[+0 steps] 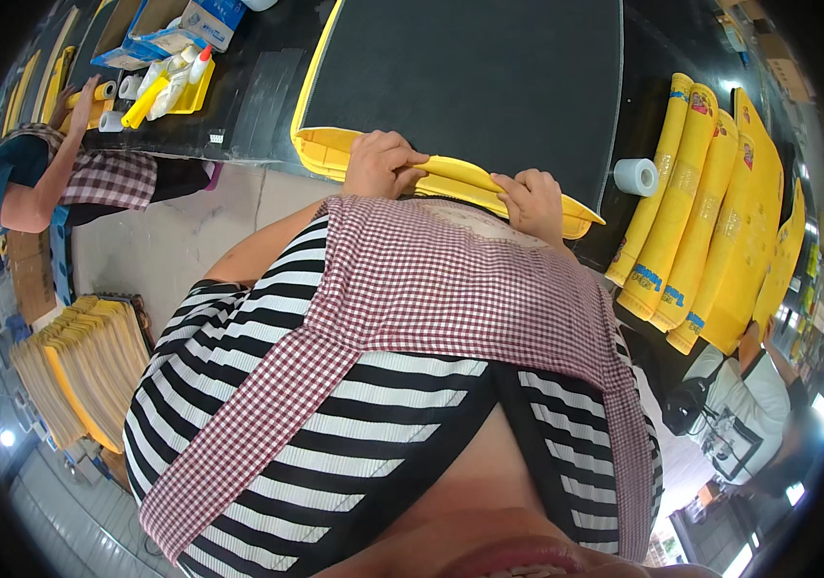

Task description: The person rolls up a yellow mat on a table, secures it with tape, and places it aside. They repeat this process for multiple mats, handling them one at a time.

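A large mat lies on the table in front of me, its black backing (470,77) facing up and its yellow side showing along the edges. The near edge is curled up into a yellow fold (465,175) close to my body. My left hand (380,164) is closed on this fold, fingers bent over it. Farther right, my right hand (534,202) pinches the same fold, thumb pointing inward. Part of the fold's underside is hidden behind my hands and checked apron.
Several taped yellow rolled mats (686,193) lie to the right, beside a roll of clear tape (636,177). At far left a co-worker (36,183) handles a yellow roll near a yellow tray (202,89) and blue boxes (214,21). Stacked mats (84,366) stand lower left; another person (749,414) is lower right.
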Demonstrator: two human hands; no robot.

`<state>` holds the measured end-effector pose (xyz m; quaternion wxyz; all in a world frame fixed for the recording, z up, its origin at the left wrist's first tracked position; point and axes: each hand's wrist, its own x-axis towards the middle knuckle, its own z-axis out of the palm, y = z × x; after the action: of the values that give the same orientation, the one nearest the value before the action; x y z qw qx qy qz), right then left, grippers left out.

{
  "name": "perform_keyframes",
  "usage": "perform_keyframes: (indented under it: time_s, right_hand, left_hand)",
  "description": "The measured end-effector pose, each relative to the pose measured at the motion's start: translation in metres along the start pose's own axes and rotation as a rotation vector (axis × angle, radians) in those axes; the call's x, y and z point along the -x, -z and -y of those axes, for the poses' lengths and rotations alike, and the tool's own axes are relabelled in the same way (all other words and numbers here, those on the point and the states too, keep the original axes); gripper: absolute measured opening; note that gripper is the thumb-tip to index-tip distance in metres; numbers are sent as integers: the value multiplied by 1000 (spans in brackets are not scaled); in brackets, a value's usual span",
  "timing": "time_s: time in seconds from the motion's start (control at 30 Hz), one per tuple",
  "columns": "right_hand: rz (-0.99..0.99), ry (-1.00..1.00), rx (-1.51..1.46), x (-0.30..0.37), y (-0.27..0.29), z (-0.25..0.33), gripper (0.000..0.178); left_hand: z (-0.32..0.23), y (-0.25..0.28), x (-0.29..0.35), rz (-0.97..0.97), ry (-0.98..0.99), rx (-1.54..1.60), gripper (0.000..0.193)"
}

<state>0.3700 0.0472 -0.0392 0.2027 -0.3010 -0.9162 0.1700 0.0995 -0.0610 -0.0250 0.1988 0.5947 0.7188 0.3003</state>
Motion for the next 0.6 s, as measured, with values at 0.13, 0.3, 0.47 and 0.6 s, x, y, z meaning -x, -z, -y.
perform_keyframes:
  time_s: [0.13,0.3,0.47,0.6]
  right_hand:
    - [-48,-17,-11,2,-2,4,28]
    - [-70,-19,-19,4,-6,4,24]
    - [-71,-34,-13,4,-4,8,21]
    - [-43,-30,-22,1,0,9,23]
  left_hand:
    - [5,-1,1,-87,-148,-24,17]
    - [11,-4,1,-193,-317,-57,17]
    - [16,-1,-2,-228,-455,-46,19]
    - [17,-1,0,-190,-436,-59,17]
